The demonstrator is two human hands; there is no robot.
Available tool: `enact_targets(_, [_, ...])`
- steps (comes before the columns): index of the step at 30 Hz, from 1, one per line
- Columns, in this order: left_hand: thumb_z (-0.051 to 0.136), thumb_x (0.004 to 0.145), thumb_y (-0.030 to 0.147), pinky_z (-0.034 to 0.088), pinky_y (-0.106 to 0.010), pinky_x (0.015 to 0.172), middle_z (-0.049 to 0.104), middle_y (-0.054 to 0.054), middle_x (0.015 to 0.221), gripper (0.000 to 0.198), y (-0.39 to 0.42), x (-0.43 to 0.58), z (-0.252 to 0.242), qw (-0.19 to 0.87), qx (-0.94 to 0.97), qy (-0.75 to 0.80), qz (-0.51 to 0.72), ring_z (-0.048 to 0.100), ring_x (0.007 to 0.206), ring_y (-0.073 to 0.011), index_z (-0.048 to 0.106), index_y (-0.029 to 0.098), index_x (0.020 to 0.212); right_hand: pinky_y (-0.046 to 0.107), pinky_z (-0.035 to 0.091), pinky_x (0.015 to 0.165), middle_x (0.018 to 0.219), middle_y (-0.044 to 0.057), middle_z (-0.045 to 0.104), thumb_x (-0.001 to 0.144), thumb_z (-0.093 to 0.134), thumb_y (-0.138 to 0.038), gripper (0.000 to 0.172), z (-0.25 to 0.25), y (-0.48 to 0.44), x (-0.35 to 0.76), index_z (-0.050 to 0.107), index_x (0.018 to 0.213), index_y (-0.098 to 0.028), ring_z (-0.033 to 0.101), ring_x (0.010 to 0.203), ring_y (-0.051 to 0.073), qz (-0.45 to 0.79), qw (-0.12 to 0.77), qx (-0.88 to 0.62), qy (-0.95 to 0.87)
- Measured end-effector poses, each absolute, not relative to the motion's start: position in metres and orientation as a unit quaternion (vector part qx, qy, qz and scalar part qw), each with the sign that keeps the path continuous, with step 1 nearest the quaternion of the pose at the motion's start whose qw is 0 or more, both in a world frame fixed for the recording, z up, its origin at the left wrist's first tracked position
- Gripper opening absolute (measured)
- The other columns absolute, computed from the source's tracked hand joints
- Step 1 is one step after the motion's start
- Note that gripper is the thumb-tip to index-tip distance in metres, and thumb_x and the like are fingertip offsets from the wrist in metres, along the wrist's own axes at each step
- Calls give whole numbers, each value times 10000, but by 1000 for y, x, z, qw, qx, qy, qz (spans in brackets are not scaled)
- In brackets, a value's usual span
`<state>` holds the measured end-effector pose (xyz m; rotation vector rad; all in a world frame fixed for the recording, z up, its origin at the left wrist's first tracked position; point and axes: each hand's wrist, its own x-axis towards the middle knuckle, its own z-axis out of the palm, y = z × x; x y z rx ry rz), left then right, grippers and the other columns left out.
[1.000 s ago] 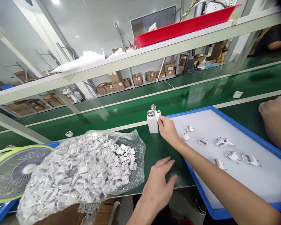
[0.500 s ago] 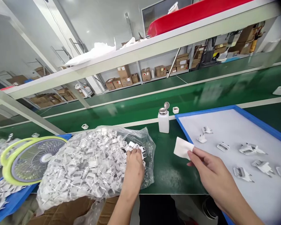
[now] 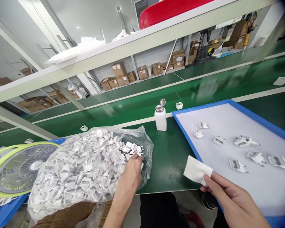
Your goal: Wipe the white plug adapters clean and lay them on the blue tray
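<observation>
Within the mouth of a clear plastic bag [image 3: 147,150] full of small white plug pieces [image 3: 85,164], my left hand [image 3: 132,169] bends its fingers together among several two-pin plugs [image 3: 130,148]. The fingertips are partly hidden, so whatever they pinch cannot be made out. My right hand [image 3: 230,193] holds a folded white cloth [image 3: 196,169] between thumb and fingers, over the near left edge of a blue-rimmed tray [image 3: 187,134]. Several white plug parts lie apart on the tray's pale surface, including one plug [image 3: 199,134] standing upright.
A white pump bottle [image 3: 161,119] with its metal lid raised stands between bag and tray. Beside it is a small white casing [image 3: 179,105]. A yellow-green basket [image 3: 26,167] sits at left. A shelf [image 3: 123,44] crosses above the green bench.
My right hand and the cloth have come nearer and to the right. My left hand stays at the plugs in the bag, fingers lower among them. The view has shifted slightly.
</observation>
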<state>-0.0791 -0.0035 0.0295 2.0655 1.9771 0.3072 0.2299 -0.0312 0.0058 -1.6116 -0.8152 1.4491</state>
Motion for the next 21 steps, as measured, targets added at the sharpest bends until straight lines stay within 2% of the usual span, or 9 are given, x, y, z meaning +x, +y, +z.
enact_targets(3, [519,771,-26,507,-290,843,670,-70,975,323,-1,-71,33,112,711,689,87,673,908,-209,671,217,921,203,538,848,949,41,766,676,761,-742,709,8,-34,226,775,1128,-195,671,1003,239,578,400,-637,-315])
enact_targets(6, [512,809,-12,488,-307,783,662,-88,934,258,-3,-58,39,79,707,697,85,661,860,-225,653,198,855,206,537,849,932,42,762,667,760,-750,725,10,-38,223,767,1126,-189,674,1001,241,583,396,-639,-307])
enact_targets(12, [444,801,-71,426,-313,658,649,-101,833,294,-4,-39,42,9,679,734,18,632,746,-230,635,153,806,175,540,825,1036,46,762,718,781,-683,650,-4,-45,225,747,1154,-203,678,1021,227,603,426,-610,-287])
enact_targets(16, [389,828,-65,396,-280,579,628,-69,733,337,-3,-46,38,13,665,743,77,594,622,-185,612,177,753,230,582,753,1075,57,759,764,796,-593,565,-8,-50,224,735,1185,-223,698,875,215,652,450,-555,-252])
enact_targets(21, [407,888,22,481,-304,607,688,-92,803,307,-3,-49,45,-4,650,735,191,656,681,-218,654,192,819,341,625,793,925,85,771,671,858,-547,458,17,-48,210,800,964,-199,728,858,278,637,515,-542,-188])
